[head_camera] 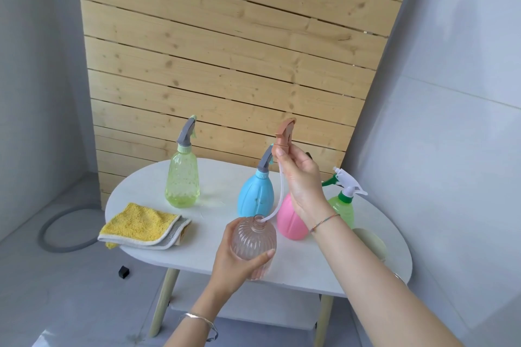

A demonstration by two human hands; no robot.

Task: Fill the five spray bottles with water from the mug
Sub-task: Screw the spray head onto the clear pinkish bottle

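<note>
The left hand (pixel 234 259) gripped the clear ribbed bottle (pixel 253 242) at the surface's (pixel 220 205) near edge. The right hand (pixel 301 183) pinched the brown spray head (pixel 285 132), its tube (pixel 277 200) curving into the neck. A straight upward lift should free it cleanly.

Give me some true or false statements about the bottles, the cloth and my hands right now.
1. The left hand grips the clear bottle. True.
2. The brown spray head is screwed onto the clear bottle. False: the right hand holds it up above, and only its tube reaches the neck.
3. The yellow cloth lies on the table. True.
4. The blue bottle has no spray head. False: a grey head sits on it.
</note>
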